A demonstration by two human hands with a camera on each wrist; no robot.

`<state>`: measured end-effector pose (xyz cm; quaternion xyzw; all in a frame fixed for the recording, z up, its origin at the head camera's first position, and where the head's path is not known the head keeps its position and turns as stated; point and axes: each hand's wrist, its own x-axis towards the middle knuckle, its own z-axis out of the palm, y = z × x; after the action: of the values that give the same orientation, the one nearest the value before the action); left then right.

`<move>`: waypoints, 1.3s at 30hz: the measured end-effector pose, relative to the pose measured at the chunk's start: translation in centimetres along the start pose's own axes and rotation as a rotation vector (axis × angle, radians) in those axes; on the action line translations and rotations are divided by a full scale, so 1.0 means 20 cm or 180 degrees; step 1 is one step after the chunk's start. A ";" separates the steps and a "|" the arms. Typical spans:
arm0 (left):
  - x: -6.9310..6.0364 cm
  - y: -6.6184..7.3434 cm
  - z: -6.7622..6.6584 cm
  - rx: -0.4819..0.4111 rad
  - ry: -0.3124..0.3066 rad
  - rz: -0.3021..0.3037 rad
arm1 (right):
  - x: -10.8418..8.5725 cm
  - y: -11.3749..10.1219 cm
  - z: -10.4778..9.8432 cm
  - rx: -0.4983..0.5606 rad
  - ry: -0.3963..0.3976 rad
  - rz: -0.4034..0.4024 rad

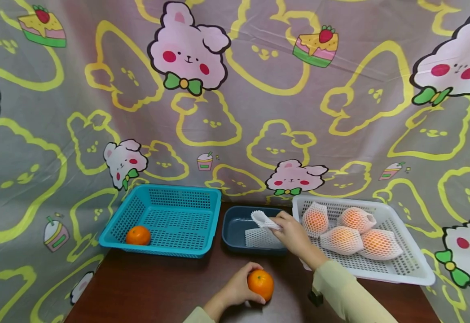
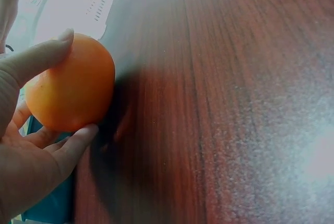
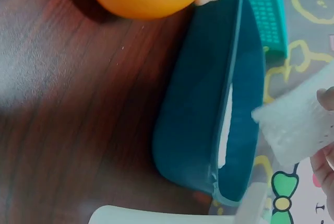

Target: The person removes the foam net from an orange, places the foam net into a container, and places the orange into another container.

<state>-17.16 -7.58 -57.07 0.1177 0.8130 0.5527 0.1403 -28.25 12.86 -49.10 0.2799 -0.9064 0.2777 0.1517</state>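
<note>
An orange (image 1: pixel 261 285) is held by my left hand (image 1: pixel 239 287) above the dark wooden table, its thumb and fingers curled about the fruit's left side. In the left wrist view the orange (image 2: pixel 78 85) shows bare skin with no sleeve on it. My right hand (image 1: pixel 289 231) pinches a white foam net sleeve (image 1: pixel 264 220) over the dark blue bin (image 1: pixel 232 242). Another foam net (image 1: pixel 259 238) lies flat inside that bin. The right wrist view shows the pinched sleeve (image 3: pixel 297 122) beside the bin's rim.
At left stands a teal basket (image 1: pixel 158 252) with one bare orange (image 1: pixel 138 235) in its front corner. A white basket (image 1: pixel 414 251) at right holds several fruits (image 1: pixel 341 240) in foam nets. A patterned cloth (image 1: pixel 235 107) hangs behind the table (image 1: pixel 158 287).
</note>
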 end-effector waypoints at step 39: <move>0.00 -0.01 0.00 -0.0075 -0.0061 -0.0061 | 0.12 0.05 0.38 -0.0568 -0.1624 0.0491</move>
<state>-17.10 -7.62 -57.29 0.1135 0.8061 0.5598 0.1547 -31.73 8.12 -54.51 0.2565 -0.9548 0.1281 -0.0789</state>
